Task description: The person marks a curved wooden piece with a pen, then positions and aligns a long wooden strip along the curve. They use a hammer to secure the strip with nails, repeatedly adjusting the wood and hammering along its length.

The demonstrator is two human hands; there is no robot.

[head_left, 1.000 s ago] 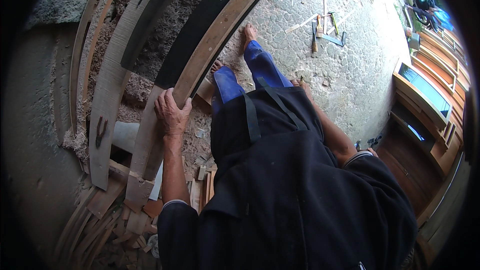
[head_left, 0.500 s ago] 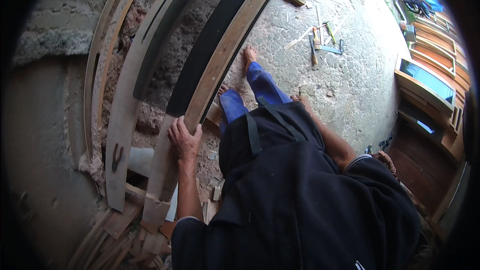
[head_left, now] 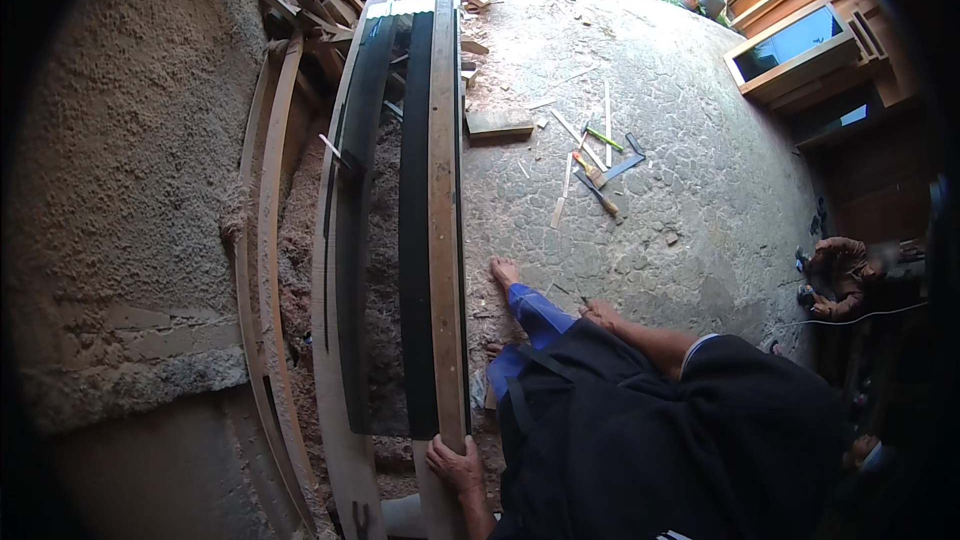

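A long wooden board [head_left: 447, 240], brown with small dark spots, runs lengthwise on my left beside a black-coated strip [head_left: 415, 240]. My left hand [head_left: 455, 462] grips its near part, fingers over the top and thumb at the right side. My right hand [head_left: 600, 314] rests low in front of my lap, fingers curled around a small thin thing, too small to name. A wider pale board [head_left: 330, 340], partly blackened, lies farther left. Pliers [head_left: 361, 518] rest on its near end, partly cut off by the picture's edge.
On the cracked floor [head_left: 690, 190] lie a square [head_left: 625, 165], a chisel [head_left: 598, 195], a brush [head_left: 588, 170] and thin wood strips. A wood block [head_left: 500, 126] sits beside the boards. Curved timbers [head_left: 272, 270] lean by the rough wall. Another person [head_left: 840, 275] is at right.
My view has turned, so the boards now run nearly straight up the picture and the floor tools appear lower. My left hand stays on the board; my right remains by my lap.
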